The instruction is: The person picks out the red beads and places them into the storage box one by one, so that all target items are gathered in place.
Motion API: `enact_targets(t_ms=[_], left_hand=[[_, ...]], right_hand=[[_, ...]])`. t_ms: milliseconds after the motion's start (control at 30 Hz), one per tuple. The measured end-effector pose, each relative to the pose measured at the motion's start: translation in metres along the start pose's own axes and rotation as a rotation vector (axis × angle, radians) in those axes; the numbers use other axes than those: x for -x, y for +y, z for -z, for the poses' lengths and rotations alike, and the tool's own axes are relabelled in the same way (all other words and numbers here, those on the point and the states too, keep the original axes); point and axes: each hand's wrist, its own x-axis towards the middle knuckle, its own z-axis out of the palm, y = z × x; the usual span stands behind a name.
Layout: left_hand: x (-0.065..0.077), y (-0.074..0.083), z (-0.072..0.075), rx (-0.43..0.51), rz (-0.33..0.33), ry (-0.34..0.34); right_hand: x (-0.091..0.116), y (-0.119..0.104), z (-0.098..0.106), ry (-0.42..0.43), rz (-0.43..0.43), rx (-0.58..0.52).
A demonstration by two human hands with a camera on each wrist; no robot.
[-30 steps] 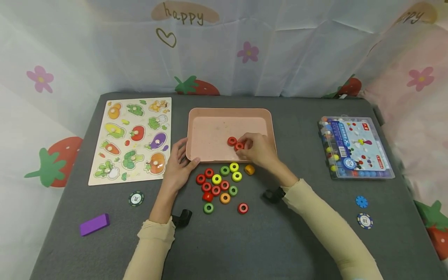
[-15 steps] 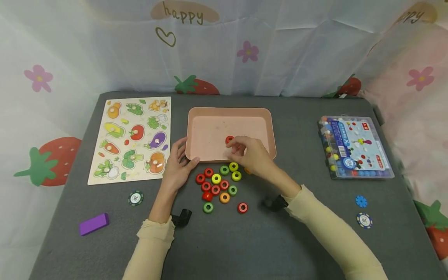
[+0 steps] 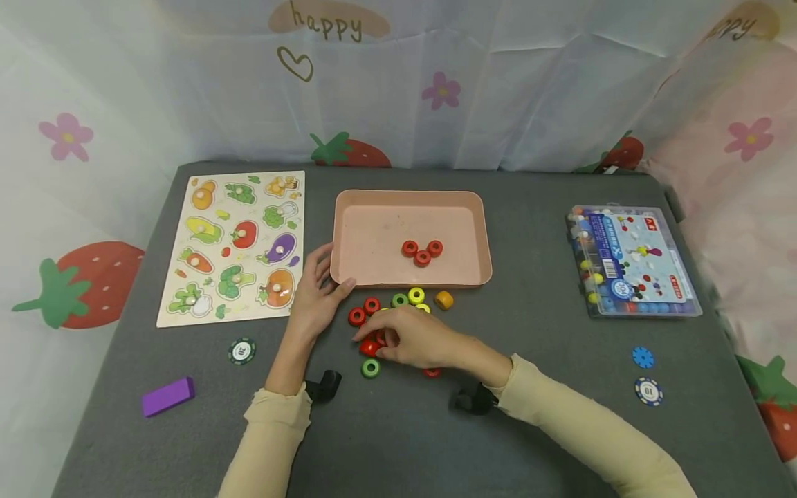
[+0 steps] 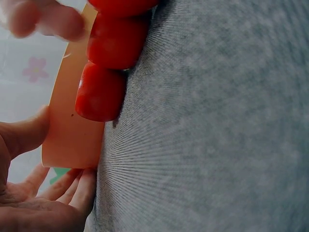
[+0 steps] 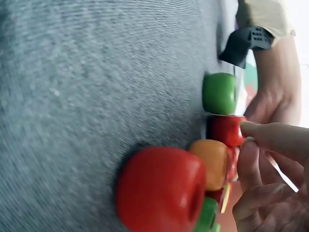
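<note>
Grey tabletop, strawberry-print cloth; right hand at beads

Soft, even light is spread over the pink tray in the head view, with faint shadow cast on the table below it. Near the tray, fingertips are blurred; beyond it, the backdrop is overexposed.

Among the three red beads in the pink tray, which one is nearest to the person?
The middle red bead: it sits closest to the tray's front rim; the left bead and right bead both lie farther back.
</note>
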Motion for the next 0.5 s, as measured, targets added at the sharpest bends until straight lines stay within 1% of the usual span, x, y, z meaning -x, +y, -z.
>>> enact_targets(t_ms=[133,333,433,500], left_hand=[[0.0,0.0004,0.0001,-0.002,0.004,0.0],[-0.0004,0.0007,0.0,-0.004,0.006,0.003],[-0.0006,0.0005,0.0,-0.003,0.012,0.006],[-0.0005,0.0005,0.0002,-0.001,0.014,0.007]], right_hand=[[-0.0008,0.0013,-0.0061,-0.024,0.005,0.03],[-0.0026,0.0019,-0.0103,-0.001,0.028,0.068],[-0.0035,0.003,-0.0112,0.013,0.046,0.055],[-0.0039,0.0041,-0.0108,0.028,0.061,0.022]])
